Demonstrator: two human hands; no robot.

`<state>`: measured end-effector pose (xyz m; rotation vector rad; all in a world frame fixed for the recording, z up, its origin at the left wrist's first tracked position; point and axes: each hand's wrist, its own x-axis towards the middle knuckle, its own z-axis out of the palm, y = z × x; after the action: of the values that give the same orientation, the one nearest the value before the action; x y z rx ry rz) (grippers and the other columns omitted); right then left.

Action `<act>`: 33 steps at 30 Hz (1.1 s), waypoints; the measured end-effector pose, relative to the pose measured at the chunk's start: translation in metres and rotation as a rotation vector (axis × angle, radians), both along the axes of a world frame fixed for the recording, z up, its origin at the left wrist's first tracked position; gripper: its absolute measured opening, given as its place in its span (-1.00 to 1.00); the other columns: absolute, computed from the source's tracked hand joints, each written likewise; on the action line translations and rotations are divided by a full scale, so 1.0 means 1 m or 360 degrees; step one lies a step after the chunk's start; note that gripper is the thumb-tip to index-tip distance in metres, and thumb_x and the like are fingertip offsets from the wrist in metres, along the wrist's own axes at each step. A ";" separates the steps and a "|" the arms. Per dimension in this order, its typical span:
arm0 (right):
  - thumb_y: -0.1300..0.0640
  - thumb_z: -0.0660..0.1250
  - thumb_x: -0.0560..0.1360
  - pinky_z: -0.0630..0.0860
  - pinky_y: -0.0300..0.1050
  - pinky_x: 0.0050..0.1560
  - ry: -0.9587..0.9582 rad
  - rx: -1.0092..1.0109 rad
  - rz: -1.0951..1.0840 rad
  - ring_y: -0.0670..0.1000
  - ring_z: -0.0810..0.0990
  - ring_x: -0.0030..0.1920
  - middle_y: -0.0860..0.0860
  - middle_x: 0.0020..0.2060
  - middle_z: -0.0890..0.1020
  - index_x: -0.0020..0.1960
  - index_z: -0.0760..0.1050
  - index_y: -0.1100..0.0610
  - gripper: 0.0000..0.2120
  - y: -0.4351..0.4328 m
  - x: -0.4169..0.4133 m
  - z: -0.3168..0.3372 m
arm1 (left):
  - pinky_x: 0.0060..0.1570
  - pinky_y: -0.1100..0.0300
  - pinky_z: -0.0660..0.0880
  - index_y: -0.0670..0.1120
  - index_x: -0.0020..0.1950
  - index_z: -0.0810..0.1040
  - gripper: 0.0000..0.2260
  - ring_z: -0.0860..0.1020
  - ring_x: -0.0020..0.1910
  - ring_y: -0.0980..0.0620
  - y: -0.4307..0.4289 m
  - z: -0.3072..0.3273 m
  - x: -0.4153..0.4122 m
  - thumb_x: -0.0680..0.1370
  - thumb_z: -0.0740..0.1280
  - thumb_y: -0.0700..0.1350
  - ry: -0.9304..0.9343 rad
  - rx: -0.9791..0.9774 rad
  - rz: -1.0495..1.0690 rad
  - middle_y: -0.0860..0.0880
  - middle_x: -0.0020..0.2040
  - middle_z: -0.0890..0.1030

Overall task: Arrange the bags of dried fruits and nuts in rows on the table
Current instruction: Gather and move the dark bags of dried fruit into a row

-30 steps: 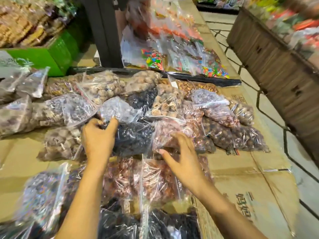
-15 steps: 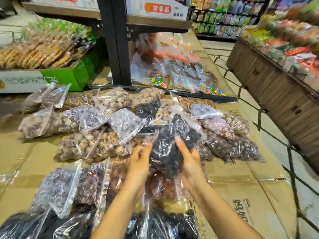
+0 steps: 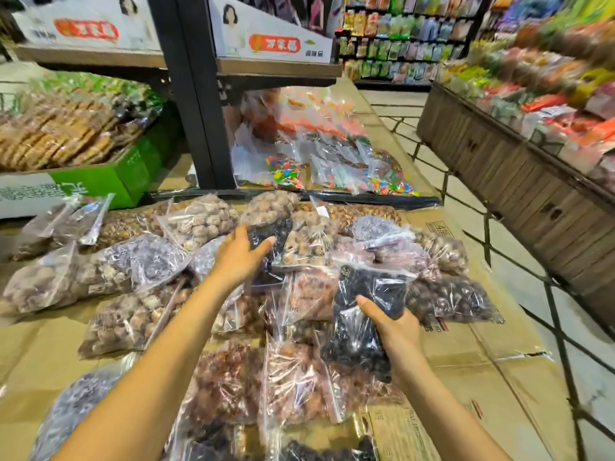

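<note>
Head view: at 9 o'clock, pale nut bags (image 3: pixel 100 274) already lie in rough rows on the cardboard-covered surface (image 3: pixel 466 341). The left hand (image 3: pixel 238 257), grip spread, reaches onto a dark bag (image 3: pixel 269 234) near centre, not yet closed on it. At 4 o'clock the right hand (image 3: pixel 396 331) grips a dark fruit bag (image 3: pixel 369 304) from beneath. Sorting seems midway; next, this bag needs a free slot. Lower bags are cut off and the far shelves blurred.
</note>
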<state>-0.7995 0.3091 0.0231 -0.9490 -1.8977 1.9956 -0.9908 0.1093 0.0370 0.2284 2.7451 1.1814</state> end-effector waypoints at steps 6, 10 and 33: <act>0.04 0.50 0.38 0.54 -0.05 0.04 -0.0129 0.0061 0.0102 -0.02 0.66 -0.02 -0.07 -0.09 0.71 -0.03 0.61 0.02 -0.82 0.007 -0.014 -0.020 | 0.22 -0.01 0.36 -0.24 0.17 0.51 -0.24 0.44 0.30 -0.22 0.020 -0.015 -0.046 0.49 0.02 0.42 -0.0177 -0.0920 -0.0137 -0.24 0.32 0.49; 0.04 0.51 0.37 0.57 0.03 0.10 -0.0193 0.0118 0.0119 0.01 0.68 -0.04 -0.04 -0.11 0.72 -0.03 0.63 0.07 -0.79 0.012 -0.019 -0.028 | 0.17 0.02 0.37 -0.11 0.01 0.54 -0.22 0.49 0.24 -0.18 0.029 -0.007 -0.065 0.34 0.04 0.57 -0.0331 -0.1000 -0.0140 -0.15 0.24 0.57; 0.01 0.48 0.40 0.47 -0.23 -0.08 -0.0084 0.0016 0.0134 -0.15 0.63 -0.05 -0.21 -0.11 0.68 -0.07 0.54 -0.12 -0.84 0.011 -0.011 -0.022 | 0.05 0.11 0.40 -0.12 0.28 0.23 -0.20 0.46 0.09 -0.07 0.015 -0.012 -0.011 0.24 0.60 0.10 -0.0026 0.0524 0.0608 -0.05 0.09 0.44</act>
<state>-0.8103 0.3202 0.0011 -0.9430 -2.0058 2.0246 -1.0014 0.1239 0.0249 -0.2861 2.6368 1.7185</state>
